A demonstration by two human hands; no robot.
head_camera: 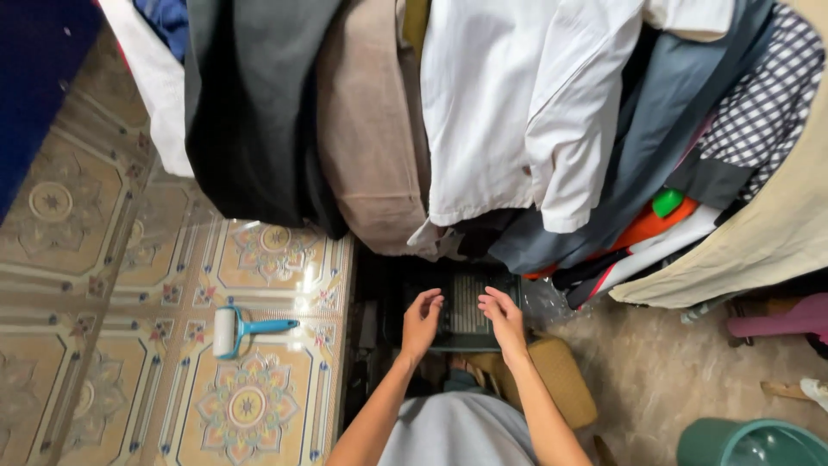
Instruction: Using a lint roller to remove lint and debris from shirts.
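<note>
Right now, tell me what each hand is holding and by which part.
Nothing is clearly held. The left hand and right hand rest with fingers curled on the dark slatted crate, at its top surface; no closed grip shows.

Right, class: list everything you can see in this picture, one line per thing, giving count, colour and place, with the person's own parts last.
Hanging clothes: many, white, black, tan, grey and checked, in a row across the top.
Lint roller: one, white roll with a blue handle, on the tiled floor at left.
Tiled floor: one, patterned beige, left side.
Dark crate: one, dark green, under the clothes, between the hands.
Cushion: one, tan, beside the right forearm.
Bucket: one, green, bottom right corner.
Pink plastic thing: one, right edge; kind unclear.
Left hand: one, open, at the crate's left side.
Right hand: one, open, at the crate's right side.
</note>
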